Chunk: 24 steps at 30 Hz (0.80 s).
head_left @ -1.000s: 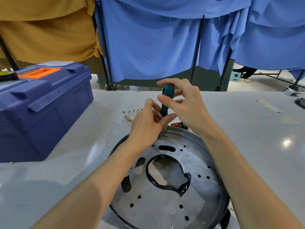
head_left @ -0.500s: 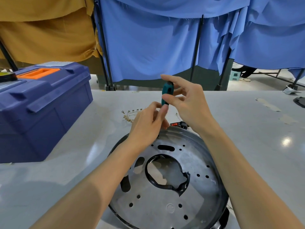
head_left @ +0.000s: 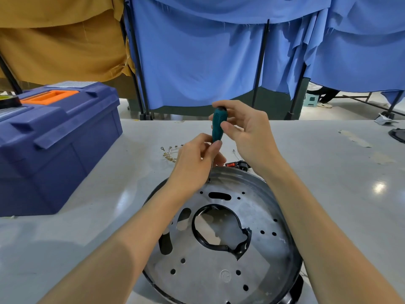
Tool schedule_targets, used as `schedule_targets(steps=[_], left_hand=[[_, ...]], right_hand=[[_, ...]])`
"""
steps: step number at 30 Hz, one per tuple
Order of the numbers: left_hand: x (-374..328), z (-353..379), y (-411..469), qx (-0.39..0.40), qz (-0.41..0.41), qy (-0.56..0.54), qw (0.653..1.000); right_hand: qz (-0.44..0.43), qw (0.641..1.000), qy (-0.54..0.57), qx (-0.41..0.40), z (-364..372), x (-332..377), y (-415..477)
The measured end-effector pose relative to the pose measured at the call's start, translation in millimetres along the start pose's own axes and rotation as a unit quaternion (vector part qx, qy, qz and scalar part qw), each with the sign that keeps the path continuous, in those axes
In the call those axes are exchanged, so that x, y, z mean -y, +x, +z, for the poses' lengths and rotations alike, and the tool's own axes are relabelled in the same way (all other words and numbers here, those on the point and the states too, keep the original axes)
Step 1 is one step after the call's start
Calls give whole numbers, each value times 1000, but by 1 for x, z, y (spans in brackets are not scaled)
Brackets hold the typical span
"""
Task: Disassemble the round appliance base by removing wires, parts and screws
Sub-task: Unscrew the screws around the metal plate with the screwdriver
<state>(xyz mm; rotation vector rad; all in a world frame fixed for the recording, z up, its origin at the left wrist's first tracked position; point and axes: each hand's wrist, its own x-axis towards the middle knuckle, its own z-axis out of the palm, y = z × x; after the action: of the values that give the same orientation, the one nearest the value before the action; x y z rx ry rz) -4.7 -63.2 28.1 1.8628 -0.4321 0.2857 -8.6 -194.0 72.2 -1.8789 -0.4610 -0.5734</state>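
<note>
Near centre of table (head_left: 328,172): base (head_left: 219,270), flat, rim up. Screwdriver (head_left: 217,128) upright at its far rim; your right hand (head_left: 247,132) grips the handle, your left hand (head_left: 192,163) pinches the shaft. Risk: tilt it and the tip likely slips, jabbing your left hand.

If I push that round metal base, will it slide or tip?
The round metal base looks like thin pressed sheet with many holes, so probably light yet stiff. It sits wide and low on the glossy table, so it likely slides, not tips.

workshop bench, grey worktable (head_left: 328,183), blue toolbox (head_left: 54,137), blue and ochre curtain partitions (head_left: 197,62)
</note>
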Motion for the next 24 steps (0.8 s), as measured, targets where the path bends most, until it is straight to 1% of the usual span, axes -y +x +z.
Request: schedule_targets(steps=[4, 7, 9, 11, 14, 17, 20, 24], left_hand=[[1, 0, -1, -27, -17, -10, 999], [1, -1, 0, -9, -11, -36, 999], [1, -1, 1, 8, -3, -19, 1000], [2, -1, 1, 4, -1, -10, 1000], [2, -1, 0, -24, -1, -9, 1000], [1, -2, 0, -4, 0, -18, 1000], [1, -2, 1, 7, 1, -14, 1000], [2, -3, 0, -27, 10, -9, 1000]], right_hand=[[-4, 1000, -7, 2, 3, 1, -2], [0, 1000, -3, -6, 0, 1, -1], [4, 1000, 15, -4, -2, 0, 0], [-1, 1000, 21, 3, 1, 0, -1], [-9, 1000, -9, 3, 3, 0, -2], [-4, 1000, -11, -11, -1, -2, 0], [2, 1000, 5, -2, -1, -2, 1], [-6, 1000, 5, 11, 4, 0, -2]])
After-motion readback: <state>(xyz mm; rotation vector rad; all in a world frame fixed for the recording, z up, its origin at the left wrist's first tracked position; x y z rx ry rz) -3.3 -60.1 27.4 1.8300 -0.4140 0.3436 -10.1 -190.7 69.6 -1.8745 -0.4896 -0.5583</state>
